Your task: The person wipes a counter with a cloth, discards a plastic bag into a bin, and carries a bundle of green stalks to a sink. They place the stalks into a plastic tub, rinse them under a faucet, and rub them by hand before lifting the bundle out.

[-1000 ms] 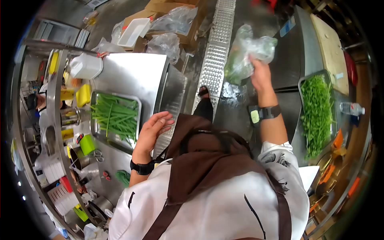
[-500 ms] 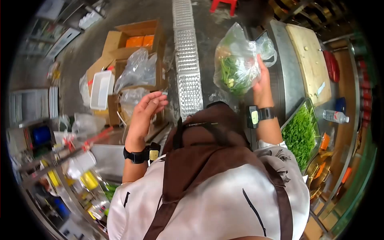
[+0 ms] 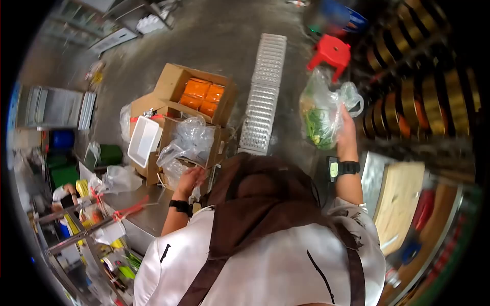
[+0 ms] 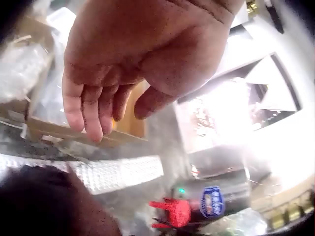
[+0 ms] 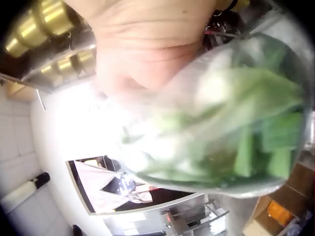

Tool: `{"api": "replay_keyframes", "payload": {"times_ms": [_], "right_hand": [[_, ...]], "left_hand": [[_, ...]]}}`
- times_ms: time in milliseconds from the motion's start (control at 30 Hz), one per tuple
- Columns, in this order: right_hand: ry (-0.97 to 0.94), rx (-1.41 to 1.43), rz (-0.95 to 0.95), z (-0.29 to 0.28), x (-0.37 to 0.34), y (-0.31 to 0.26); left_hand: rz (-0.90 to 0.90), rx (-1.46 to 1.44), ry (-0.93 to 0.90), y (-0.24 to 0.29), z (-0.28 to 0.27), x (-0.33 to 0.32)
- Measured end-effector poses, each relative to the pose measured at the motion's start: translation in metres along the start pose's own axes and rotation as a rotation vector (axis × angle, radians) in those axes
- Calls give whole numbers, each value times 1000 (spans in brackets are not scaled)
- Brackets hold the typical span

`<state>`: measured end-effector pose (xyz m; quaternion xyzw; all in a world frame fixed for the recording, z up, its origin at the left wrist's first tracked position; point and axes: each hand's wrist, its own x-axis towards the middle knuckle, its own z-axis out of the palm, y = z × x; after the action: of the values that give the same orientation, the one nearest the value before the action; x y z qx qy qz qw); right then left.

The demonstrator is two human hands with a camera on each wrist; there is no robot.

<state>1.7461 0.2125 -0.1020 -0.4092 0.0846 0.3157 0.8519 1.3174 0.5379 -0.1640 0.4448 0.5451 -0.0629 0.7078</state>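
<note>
From the head, looks forward and down from behind and well above the left hand (image 3: 190,179) and right hand (image 3: 347,133). At the left wrist, looks closely along that hand and out past its fingertips; shares the red stool (image 4: 179,212) with the head view. At the right wrist, faces the plastic bag (image 5: 231,130) very closely, just beyond the hand; shares that bag with the head view.

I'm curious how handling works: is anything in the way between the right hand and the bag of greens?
Nothing visible is. The right hand grips the plastic of the bag of greens directly. The red stool shows beyond the bag in the head view, not between them.
</note>
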Motion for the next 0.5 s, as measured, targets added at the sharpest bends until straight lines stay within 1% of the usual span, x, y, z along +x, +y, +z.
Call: {"api": "replay_keyframes", "payload": {"times_ms": [67,100,133,167,200,233,300,367,400,433,467,500], "right_hand": [[79,-45,101,-2,69,-7],[56,-61,121,3,95,-11],[93,-116,89,10,116,-14],[132,-168,56,15,138,-15],[122,-161,100,11,164,-19],[94,-137,125,13,186,-25],[116,-166,135,11,226,-35],[169,-161,134,15,260,-45],[217,-188,114,14,276,-48],[214,-200,129,12,295,-53],[252,-200,182,21,311,-61],[220,-205,130,23,328,-64]], "left_hand": [[-122,-76,129,-13,-17,3],[-179,-138,188,-19,-23,5],[-174,-165,202,-27,-28,12],[-223,-264,250,-32,-33,20],[-277,-356,299,-29,-38,29],[-266,-377,354,-7,-25,29],[-274,-410,295,14,-32,78],[-193,-460,289,80,-13,121],[-69,-272,-4,74,-47,178],[-31,-421,160,112,-25,211],[-21,-442,278,182,8,222],[179,-382,140,223,18,251]]}}
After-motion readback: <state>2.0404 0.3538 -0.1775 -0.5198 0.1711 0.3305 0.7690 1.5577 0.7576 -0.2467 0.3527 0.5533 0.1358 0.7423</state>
